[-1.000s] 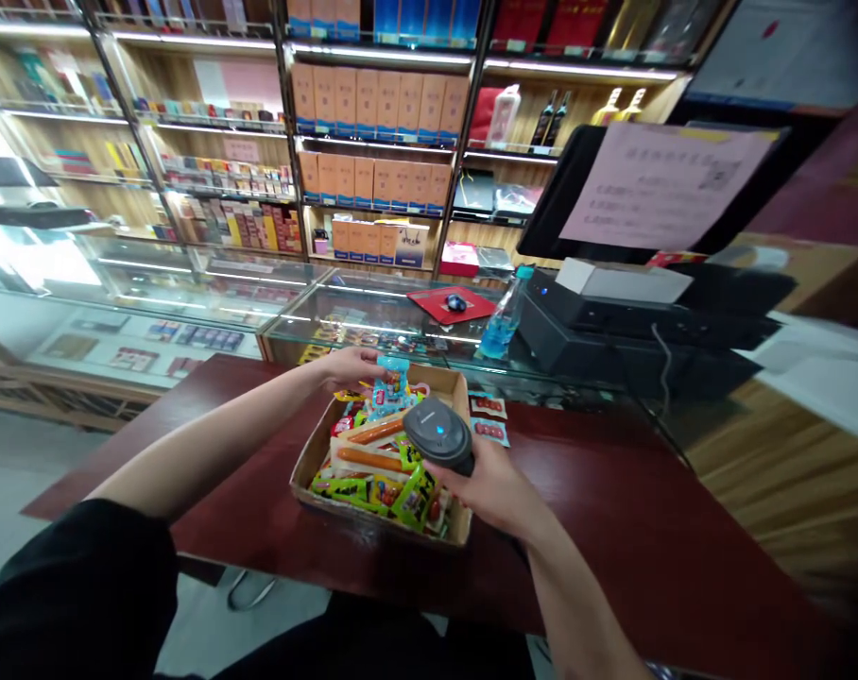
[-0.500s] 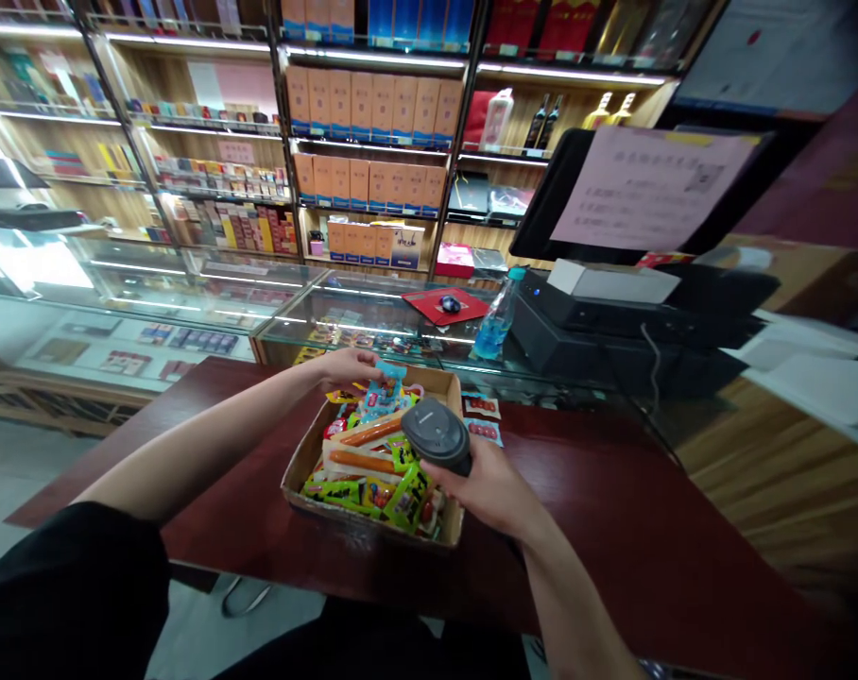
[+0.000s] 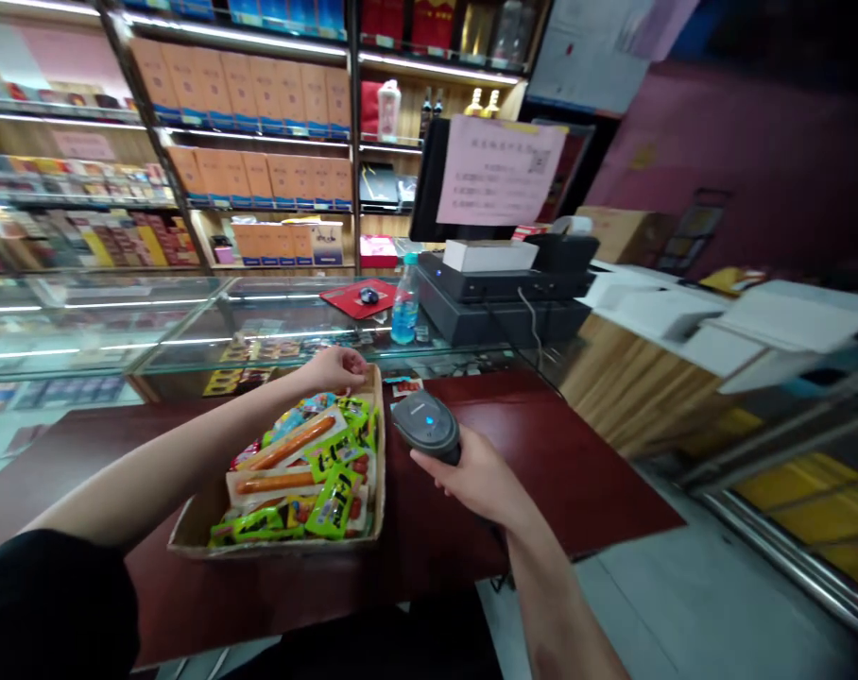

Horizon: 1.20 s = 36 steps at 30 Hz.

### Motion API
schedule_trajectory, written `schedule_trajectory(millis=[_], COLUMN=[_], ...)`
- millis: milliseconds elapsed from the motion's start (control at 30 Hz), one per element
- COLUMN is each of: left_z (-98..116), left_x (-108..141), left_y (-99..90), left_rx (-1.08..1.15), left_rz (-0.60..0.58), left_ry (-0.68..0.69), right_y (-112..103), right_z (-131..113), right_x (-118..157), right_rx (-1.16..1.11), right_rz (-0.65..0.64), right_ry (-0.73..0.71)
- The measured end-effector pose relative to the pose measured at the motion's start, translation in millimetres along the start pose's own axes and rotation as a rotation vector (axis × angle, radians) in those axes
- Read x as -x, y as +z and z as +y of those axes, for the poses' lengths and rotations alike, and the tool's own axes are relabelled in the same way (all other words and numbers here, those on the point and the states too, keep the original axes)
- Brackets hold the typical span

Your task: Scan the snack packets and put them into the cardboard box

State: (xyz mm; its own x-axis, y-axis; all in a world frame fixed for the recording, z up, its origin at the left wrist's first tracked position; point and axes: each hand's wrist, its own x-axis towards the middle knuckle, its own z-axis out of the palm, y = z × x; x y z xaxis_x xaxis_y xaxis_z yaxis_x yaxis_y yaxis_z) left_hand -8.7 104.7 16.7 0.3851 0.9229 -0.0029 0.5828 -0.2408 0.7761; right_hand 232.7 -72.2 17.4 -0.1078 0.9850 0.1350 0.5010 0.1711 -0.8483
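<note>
While right hand (image 3: 482, 480) grips scanner (image 3: 427, 427) beside box (image 3: 273, 543), left hand (image 3: 335, 369) pinches at far rim; aim scanner squarely at 1 packet (image 3: 334, 501).

- dark red table (image 3: 542, 463), glossy top, pretty roomy
- cardboard tray (image 3: 202, 515) stuffed with snack packs sits on it, toward the near left edge
- couple of small red-and-white packets (image 3: 406, 387) lying flat just past the tray's far right corner
- glass counter (image 3: 273, 331) butts up right behind the tray's far end
</note>
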Motion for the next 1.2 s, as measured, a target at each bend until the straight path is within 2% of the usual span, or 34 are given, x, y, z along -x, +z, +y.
schedule_trajectory(millis=[167, 300, 400, 467, 600, 767, 867, 1033, 1200], left_z=[23, 34, 34, 29, 17, 14, 19, 29, 23], left_x=[-33, -51, -61, -66, -69, -69, -69, -58, -30], left_y=[71.1, 118.3, 141.5, 151.9, 162.7, 156.7, 141.0, 91.5, 27.7], left_rx=[-0.073, -0.243, -0.542, -0.745, -0.904, -0.836, -0.562, 0.059, 0.321], left_rz=[-0.153, -0.275, -0.282, -0.307, -0.411, -0.378, -0.406, -0.452, -0.462], left_ry=[0.094, 0.084, 0.136, 0.116, 0.034, 0.058, 0.014, -0.237, -0.265], right_y=[-38, -59, -69, -74, -78, -75, -70, -54, -29], right_z=[17, 28, 36, 41, 45, 45, 42, 33, 22], right_x=[22, 41, 54, 60, 68, 65, 58, 38, 13], right_rx=[0.023, 0.036, 0.052, 0.061, 0.063, 0.044, 0.032, 0.014, 0.018], right_rz=[0.116, 0.194, 0.237, 0.249, 0.269, 0.253, 0.232, 0.168, 0.061], right_ry=[0.061, 0.113, 0.156, 0.172, 0.183, 0.171, 0.143, 0.113, 0.084])
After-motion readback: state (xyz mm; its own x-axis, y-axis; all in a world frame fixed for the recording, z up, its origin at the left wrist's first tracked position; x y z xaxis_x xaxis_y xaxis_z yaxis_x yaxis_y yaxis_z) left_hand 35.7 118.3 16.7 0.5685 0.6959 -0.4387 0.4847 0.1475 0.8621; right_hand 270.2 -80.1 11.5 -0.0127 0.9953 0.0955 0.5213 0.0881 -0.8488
